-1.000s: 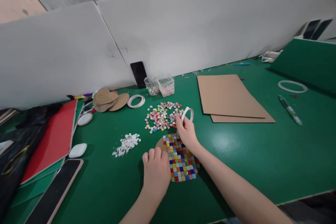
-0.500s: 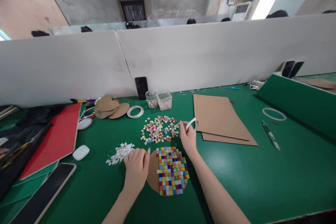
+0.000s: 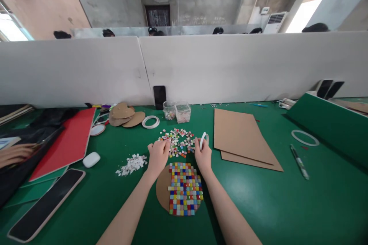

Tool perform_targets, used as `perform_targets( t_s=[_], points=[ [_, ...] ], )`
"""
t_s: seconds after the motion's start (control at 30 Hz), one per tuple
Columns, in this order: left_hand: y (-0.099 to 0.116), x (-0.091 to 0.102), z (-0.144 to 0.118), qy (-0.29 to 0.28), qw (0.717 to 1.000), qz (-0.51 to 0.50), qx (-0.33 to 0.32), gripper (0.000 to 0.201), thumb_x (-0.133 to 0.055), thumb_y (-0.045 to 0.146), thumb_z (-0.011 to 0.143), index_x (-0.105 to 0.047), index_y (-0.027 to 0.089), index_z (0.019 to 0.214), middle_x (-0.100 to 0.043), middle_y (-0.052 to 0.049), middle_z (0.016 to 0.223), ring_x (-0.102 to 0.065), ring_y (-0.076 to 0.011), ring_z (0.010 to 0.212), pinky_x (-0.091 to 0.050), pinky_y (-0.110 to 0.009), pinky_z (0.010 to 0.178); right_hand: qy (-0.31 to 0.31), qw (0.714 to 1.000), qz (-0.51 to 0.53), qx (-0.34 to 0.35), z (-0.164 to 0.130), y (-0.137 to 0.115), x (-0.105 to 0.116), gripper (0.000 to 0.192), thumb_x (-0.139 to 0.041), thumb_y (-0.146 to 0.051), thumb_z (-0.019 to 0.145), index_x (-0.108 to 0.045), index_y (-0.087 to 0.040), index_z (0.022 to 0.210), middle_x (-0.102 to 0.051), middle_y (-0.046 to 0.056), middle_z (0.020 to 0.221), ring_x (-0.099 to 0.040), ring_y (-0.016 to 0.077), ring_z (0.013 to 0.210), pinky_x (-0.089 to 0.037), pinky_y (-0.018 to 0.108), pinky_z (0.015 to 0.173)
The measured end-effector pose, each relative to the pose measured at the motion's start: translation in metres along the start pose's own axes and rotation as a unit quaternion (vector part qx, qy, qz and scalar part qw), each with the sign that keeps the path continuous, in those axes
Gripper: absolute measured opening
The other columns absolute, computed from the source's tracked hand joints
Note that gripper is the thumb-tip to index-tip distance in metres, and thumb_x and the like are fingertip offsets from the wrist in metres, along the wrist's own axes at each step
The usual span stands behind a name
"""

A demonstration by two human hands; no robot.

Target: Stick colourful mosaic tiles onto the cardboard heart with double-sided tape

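A round cardboard disc (image 3: 163, 191) lies in front of me, its right part covered by rows of coloured mosaic tiles (image 3: 186, 189) and its left strip bare. Beyond it is a loose pile of small tiles (image 3: 181, 141). My left hand (image 3: 158, 157) is at the pile's left edge, thumb and fingers pinched together; whatever is between them is too small to make out. At the pile's right edge, my right hand (image 3: 203, 157) grips a white roll of tape (image 3: 203, 139), which stands up from its fingers.
White paper scraps (image 3: 132, 164) lie left of the disc. Cardboard sheets (image 3: 241, 134) and a pen (image 3: 299, 162) lie to the right. Behind are two clear containers (image 3: 183, 112), a phone (image 3: 160, 97) and another tape roll (image 3: 150, 122). Another person's hand (image 3: 17, 154) is at far left.
My left hand has moved from beside the white scraps forward and right to the tile pile. My right hand still holds the tape roll, now turned more edge-on. The view has shifted slightly.
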State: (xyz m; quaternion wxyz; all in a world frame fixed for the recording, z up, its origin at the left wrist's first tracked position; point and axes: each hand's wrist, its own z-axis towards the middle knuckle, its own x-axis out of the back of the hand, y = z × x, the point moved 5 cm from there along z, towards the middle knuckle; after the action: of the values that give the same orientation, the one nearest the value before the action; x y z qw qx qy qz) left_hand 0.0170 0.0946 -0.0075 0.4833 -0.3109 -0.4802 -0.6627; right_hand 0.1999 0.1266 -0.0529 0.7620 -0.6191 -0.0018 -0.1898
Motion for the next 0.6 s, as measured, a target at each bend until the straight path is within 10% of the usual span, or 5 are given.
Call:
perform_targets(
  t_s=[0.6],
  points=[
    [-0.021,-0.016,-0.005,0.006,0.994,-0.111,0.017,0.019,-0.04,0.034,0.084,-0.053,0.021,0.086,-0.046,0.004,0.056,-0.052,-0.0163,0.06,-0.038,-0.026,0.06,-0.091,0.994,0.059,-0.019,0.002,-0.006,-0.002,0.04,-0.036,-0.049,0.086,-0.059,-0.017,0.084,-0.064,0.002,0.056,-0.06,0.018,0.054,-0.045,0.027,0.053]
  ],
)
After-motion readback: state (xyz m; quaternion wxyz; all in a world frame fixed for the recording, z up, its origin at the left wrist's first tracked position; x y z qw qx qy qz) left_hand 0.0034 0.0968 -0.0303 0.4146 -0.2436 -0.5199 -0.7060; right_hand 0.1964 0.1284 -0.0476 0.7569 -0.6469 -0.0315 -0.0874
